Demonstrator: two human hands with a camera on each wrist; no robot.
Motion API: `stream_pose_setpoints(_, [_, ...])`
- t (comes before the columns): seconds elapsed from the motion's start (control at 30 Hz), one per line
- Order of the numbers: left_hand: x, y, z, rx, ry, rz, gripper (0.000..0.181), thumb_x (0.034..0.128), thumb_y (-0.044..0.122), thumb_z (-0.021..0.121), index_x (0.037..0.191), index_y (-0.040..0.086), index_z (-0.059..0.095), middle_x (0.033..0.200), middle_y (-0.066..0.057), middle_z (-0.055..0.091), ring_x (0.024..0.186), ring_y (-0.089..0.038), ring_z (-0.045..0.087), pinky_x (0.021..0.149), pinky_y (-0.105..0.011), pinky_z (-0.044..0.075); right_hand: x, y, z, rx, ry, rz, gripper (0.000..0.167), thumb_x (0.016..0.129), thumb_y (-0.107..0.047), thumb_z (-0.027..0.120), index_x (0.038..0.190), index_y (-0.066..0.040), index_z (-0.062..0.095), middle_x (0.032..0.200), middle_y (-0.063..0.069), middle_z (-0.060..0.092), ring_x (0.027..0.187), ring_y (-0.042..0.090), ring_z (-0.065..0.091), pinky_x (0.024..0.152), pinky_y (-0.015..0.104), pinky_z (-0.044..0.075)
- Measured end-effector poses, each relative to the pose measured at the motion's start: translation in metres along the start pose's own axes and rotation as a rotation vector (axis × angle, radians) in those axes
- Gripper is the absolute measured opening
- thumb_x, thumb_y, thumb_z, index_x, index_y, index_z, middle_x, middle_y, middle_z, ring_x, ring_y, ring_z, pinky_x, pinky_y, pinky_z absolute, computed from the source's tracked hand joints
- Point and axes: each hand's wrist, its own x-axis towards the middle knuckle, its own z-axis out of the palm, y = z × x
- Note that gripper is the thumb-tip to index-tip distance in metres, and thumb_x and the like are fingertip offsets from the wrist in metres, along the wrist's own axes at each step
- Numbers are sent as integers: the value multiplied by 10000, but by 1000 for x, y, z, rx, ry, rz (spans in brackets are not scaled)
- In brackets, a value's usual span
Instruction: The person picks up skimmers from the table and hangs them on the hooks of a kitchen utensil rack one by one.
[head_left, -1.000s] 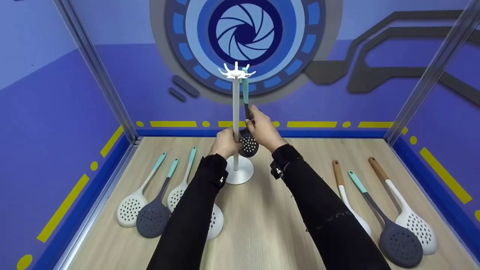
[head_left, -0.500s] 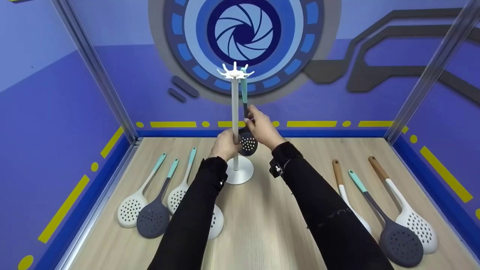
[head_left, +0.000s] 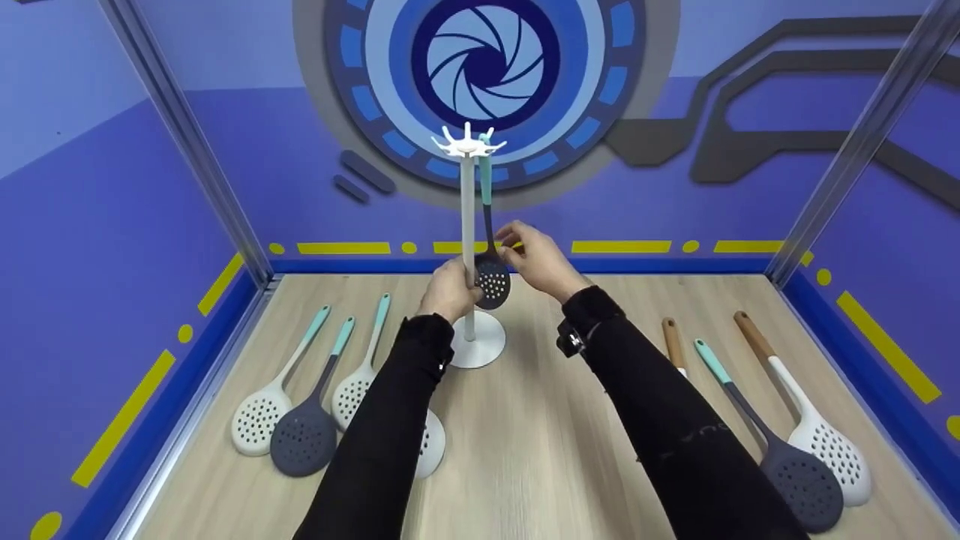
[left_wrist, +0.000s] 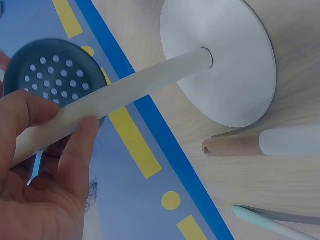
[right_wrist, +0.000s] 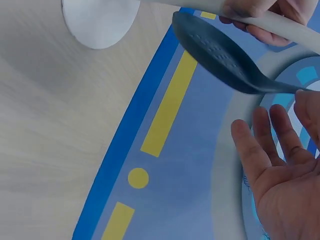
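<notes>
Skimmer [head_left: 494,274], full-length in head view only

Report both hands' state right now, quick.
Left hand: closed, holding the white stand pole.
Right hand: open, beside the dark slotted skimmer.

The hanging skimmer [head_left: 494,279] is looking like matt plastic, the stand [head_left: 468,206] like smooth metal; the bench [head_left: 540,457] is showing wood grain, the sleeves [head_left: 652,390] matt cloth.
</notes>
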Motion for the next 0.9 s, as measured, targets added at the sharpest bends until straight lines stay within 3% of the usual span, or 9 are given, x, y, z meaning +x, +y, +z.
stream_pose_setpoints(0.3, [0,-1,0,-1,3,1,170,1001,60,785,1099,46,648,1006,-80,663,974,-259,685,928,-454,638,-17,4,-17,-44,-42,19,296,1151,-225,599,1415,-98,632,1371,177,702,1265,366,704,1068,514,613])
stream_pose_setpoints(0.5, [3,-3,2,1,0,-7,179,1001,81,793,1101,72,646,1050,-101,692,988,-266,699,927,-453,639,-30,11,-29,-129,-71,21,320,1146,-239,591,1420,-78,623,1371,194,711,1255,378,706,1059,537,606])
stream_pose_setpoints(0.9, [0,-4,0,-23,6,18,186,993,73,794,1081,64,631,1016,-98,664,997,-288,707,924,-466,648,-55,27,-50,-256,-115,100,381,1131,-283,617,1447,-70,610,1397,195,706,1287,379,698,1091,554,587])
